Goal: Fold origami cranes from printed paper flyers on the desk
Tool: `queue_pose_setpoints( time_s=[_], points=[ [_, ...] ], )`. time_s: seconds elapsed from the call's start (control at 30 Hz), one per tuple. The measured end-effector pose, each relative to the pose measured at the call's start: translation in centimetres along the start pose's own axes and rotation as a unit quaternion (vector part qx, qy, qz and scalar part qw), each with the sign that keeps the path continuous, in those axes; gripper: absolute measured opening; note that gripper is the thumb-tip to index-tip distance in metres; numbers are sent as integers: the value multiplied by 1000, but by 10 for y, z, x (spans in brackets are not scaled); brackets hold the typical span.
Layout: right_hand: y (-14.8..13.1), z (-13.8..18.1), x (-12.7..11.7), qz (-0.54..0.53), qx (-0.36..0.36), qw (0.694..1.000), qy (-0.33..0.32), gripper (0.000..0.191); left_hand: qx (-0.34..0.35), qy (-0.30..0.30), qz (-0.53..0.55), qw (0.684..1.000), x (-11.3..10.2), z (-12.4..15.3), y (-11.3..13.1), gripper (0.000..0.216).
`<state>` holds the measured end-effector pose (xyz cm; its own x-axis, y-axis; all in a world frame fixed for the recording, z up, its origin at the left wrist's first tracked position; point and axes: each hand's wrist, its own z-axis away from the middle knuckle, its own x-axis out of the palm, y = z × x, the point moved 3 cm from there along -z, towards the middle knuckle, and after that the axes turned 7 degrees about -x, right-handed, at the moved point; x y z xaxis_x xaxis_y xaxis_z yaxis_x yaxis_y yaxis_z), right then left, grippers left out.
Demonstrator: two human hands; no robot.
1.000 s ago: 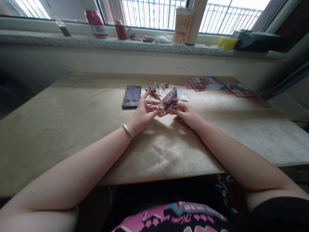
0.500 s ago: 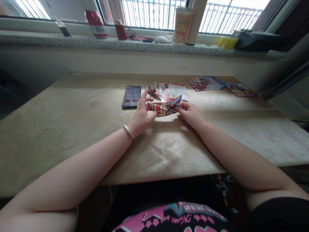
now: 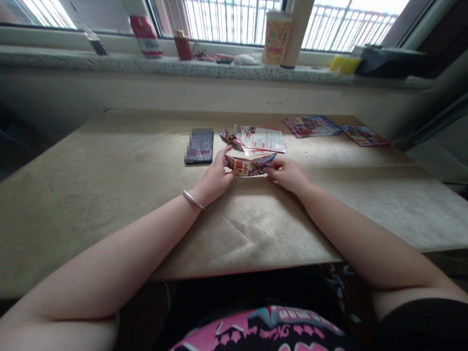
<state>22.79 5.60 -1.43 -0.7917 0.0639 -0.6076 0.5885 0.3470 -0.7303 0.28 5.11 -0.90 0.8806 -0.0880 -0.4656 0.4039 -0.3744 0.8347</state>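
Between my two hands is a folded paper flyer (image 3: 250, 166), printed in red, yellow and blue, held just above the table. My left hand (image 3: 216, 176) grips its left end, thumb in front and fingers behind. At the right end, my right hand (image 3: 286, 174) pinches the paper between thumb and fingers. Just beyond it lie a small folded paper piece (image 3: 231, 137) and some white-backed flyers with red print (image 3: 263, 138). A phone (image 3: 201, 146) rests flat to the left of my left hand.
Stacked colourful flyers (image 3: 310, 126) lie at the table's back right, with more flyers (image 3: 363, 135) beside them. The windowsill (image 3: 219, 70) behind carries a red-and-white can (image 3: 146, 38), a red bottle (image 3: 183, 46), a patterned cup (image 3: 277, 39) and a yellow object (image 3: 344, 64).
The folded flyer's raised right end has come down, and its top edge is now more level. My left fingers have closed in on its left end.
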Motion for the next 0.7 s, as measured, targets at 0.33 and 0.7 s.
queue_pose_setpoints(
  time_s=[0.33, 0.7],
  points=[
    [-12, 1, 1, 111, -23, 994, -2, 11, 24, -5, -29, 999, 3, -1, 2, 25],
    [-27, 6, 3, 144, -129, 981, 4, 12, 44, -31, -62, 997, 5, 5, 16, 25]
  ],
)
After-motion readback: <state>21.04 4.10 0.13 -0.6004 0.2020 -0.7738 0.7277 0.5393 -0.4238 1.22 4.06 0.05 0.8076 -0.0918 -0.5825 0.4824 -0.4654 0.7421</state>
